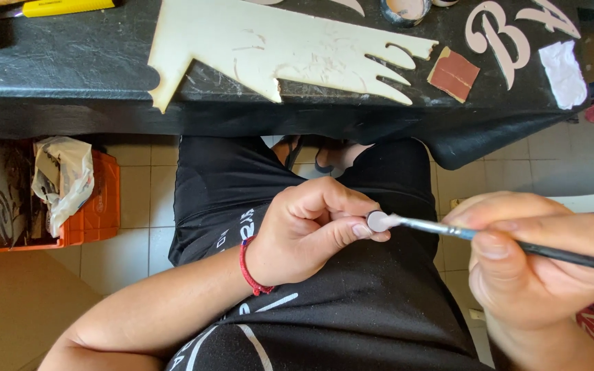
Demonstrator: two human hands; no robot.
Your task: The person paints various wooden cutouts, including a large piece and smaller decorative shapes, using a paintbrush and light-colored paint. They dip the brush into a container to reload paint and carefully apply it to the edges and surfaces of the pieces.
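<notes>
My left hand [309, 231], with a red cord bracelet at the wrist, pinches a small round white disc [378, 221] between thumb and fingers over my lap. My right hand [534, 257] grips a thin paintbrush [517, 244] with a black handle and metal ferrule. Its white-tipped bristles touch the disc's face. Both hands hover above my black shorts, below the edge of a black-covered table [70, 75].
On the table lie a large pale wooden cutout [276, 48], a piece of brown sandpaper [453, 73], pale cutout letters [500, 38], a white scrap [564, 72], a small pot [405, 9] and a yellow tool [63, 7]. An orange crate [94, 209] with a plastic bag stands on the tiled floor at left.
</notes>
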